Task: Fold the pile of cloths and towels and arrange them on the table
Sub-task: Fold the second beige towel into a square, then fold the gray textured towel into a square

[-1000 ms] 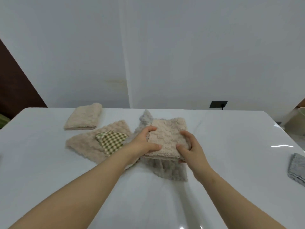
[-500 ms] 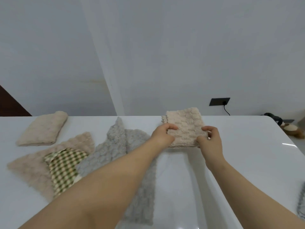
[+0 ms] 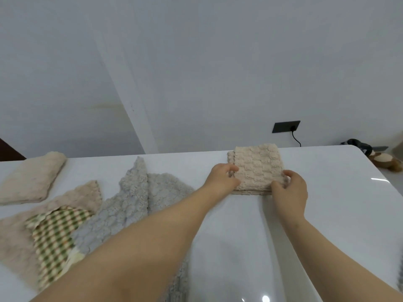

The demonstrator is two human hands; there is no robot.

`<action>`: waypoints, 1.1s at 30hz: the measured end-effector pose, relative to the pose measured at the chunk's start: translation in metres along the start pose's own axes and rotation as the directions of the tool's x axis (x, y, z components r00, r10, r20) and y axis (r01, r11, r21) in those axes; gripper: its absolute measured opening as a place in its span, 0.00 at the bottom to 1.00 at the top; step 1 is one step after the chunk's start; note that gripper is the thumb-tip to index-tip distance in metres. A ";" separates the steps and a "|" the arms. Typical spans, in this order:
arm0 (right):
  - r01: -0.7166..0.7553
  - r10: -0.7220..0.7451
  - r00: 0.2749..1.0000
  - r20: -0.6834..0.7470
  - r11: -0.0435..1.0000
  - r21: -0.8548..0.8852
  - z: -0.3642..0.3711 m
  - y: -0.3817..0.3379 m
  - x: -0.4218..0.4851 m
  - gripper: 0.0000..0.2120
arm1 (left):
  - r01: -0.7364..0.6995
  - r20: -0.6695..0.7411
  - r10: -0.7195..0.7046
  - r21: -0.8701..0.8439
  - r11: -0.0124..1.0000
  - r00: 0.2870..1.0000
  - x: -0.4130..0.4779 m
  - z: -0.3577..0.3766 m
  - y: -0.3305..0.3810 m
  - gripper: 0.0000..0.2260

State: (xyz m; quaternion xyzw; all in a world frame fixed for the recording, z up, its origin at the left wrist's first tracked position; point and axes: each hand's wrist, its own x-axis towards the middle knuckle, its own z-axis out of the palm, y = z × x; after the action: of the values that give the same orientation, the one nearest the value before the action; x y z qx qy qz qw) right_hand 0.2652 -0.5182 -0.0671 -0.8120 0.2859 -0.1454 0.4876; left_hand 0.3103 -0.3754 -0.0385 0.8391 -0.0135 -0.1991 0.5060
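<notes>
So the person has a folded beige waffle towel (image 3: 256, 170) lying on the white table (image 3: 305, 214), toward the far right side, close to the far edge. Both hands are on its near corners: the left hand (image 3: 222, 178) pinches the near-left corner, thumb on top and fingers curled around the edge, and the right hand (image 3: 291, 189) is closed on the near-right corner the same way. Holding both corners like that probably keeps the layers from sliding apart while the bundle gets squared up, and parking it out on the far right looks like a way of keeping finished pieces clear of the mess. Another folded cream towel (image 3: 30, 178) sits way off at the far left, well apart from this one, so the done stuff seems to go along the far side. In between is what's left of the pile: a fluffy grey towel (image 3: 130, 205) spread flat, a beige cloth (image 3: 19, 240) beside it on the left, and a green checked cloth (image 3: 56, 234) lying on top of that one. By the look of it, three pieces still need folding, so roughly the halfway mark. Letting go gently would be the thing here, since thick terry tends to spring open.
</notes>
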 end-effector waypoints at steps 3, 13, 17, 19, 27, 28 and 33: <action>-0.008 0.004 0.998 -0.063 0.998 -0.064 -0.002 -0.012 -0.014 0.20 | 0.006 -0.031 -0.003 0.095 0.995 1.000 -0.014 -0.011 -0.008 0.15; 0.106 -0.106 0.964 0.242 0.994 0.011 0.011 -0.069 -0.123 0.08 | -0.030 -0.166 0.091 0.338 0.941 0.982 -0.107 -0.079 -0.052 0.13; 0.103 -0.103 0.930 0.353 0.994 0.019 0.029 -0.078 -0.182 0.06 | -0.043 -0.192 0.115 0.341 0.939 0.975 -0.159 -0.114 -0.082 0.12; 0.066 -0.078 0.912 0.403 0.997 0.043 0.037 -0.084 -0.214 0.06 | -0.051 -0.214 0.122 0.308 0.950 0.969 -0.186 -0.133 -0.098 0.11; 0.003 -0.021 0.888 0.459 0.999 0.039 0.086 -0.089 -0.333 0.06 | -0.035 -0.207 0.084 0.233 0.972 0.975 -0.268 -0.198 -0.174 0.09; -0.008 -0.011 0.882 0.471 0.999 0.039 0.094 -0.089 -0.347 0.06 | -0.024 -0.199 0.070 0.224 0.974 0.977 -0.276 -0.205 -0.185 0.09; -0.021 0.022 0.874 0.485 1.000 -0.009 0.128 -0.071 -0.400 0.06 | -0.017 -0.226 0.081 0.272 0.962 0.971 -0.300 -0.224 -0.233 0.13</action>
State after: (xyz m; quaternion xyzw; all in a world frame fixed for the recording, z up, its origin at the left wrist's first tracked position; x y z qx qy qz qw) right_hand 0.0359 -0.1594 -0.0495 -0.8201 0.1638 0.0688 0.5439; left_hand 0.0703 -0.0054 -0.0501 0.9169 -0.0014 -0.0820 0.3906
